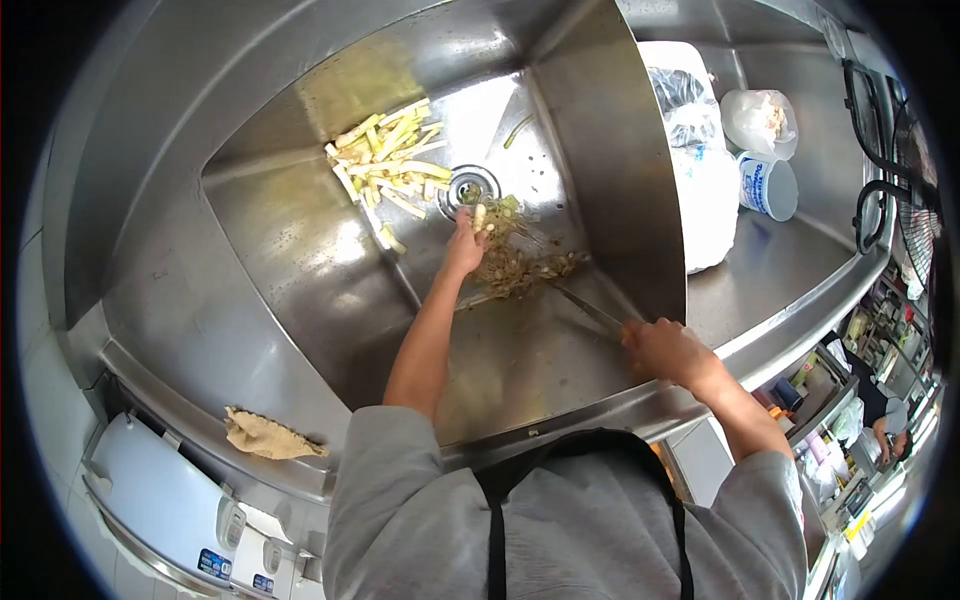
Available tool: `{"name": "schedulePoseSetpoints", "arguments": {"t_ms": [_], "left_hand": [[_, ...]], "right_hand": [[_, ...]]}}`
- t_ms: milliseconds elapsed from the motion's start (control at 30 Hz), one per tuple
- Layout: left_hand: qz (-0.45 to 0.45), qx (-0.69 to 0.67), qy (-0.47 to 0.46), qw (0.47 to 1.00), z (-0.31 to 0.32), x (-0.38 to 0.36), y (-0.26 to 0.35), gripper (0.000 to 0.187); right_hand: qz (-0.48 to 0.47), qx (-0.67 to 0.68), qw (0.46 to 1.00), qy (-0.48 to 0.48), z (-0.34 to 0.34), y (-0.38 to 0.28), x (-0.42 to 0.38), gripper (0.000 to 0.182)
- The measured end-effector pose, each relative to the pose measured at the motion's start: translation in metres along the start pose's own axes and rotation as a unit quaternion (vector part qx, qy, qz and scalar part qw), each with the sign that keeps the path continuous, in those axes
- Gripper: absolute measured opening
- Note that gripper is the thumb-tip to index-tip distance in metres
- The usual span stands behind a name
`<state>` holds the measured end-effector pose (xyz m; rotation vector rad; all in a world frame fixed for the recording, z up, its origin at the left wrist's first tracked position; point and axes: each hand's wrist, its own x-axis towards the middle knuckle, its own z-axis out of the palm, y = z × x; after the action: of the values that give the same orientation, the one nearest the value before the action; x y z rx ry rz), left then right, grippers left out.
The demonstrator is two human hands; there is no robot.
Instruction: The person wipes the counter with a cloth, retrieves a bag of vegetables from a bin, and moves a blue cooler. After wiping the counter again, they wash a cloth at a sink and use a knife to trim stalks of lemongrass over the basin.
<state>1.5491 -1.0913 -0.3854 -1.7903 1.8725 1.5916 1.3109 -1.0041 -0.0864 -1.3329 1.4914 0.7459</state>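
My left hand [465, 247] is closed around a spring onion [481, 218], its white bulb end showing beside the drain [468, 188]. In my right hand [672, 352] is a knife [590, 309], gripped by its handle, with the blade slanting down to the left. The blade's tip is close to a tangled heap of brown roots and peelings [512, 268] on the sink floor. Farther back, a pile of pale green and white stalks [390, 160] lies against the left part of the sink.
The deep steel sink [615, 150] surrounds both hands. Beyond its right wall are a white bag [705, 215], a white and blue tub [768, 187] and a clear container [760, 122]. A tan cloth [270, 434] lies on the left ledge. Another person [885, 425] stands far right.
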Motion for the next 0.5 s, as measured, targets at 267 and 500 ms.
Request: {"name": "schedulePoseSetpoints", "arguments": {"t_ms": [267, 500], "left_hand": [[0.089, -0.141, -0.215, 0.962, 0.010, -0.063, -0.019, 0.035], [0.069, -0.156, -0.277, 0.946, 0.026, -0.130, 0.008, 0.023]], "right_hand": [[0.047, 0.077, 0.996, 0.008, -0.008, -0.006, -0.009, 0.026], [0.035, 0.151, 0.982, -0.103, -0.044, -0.028, -0.021, 0.029]]}}
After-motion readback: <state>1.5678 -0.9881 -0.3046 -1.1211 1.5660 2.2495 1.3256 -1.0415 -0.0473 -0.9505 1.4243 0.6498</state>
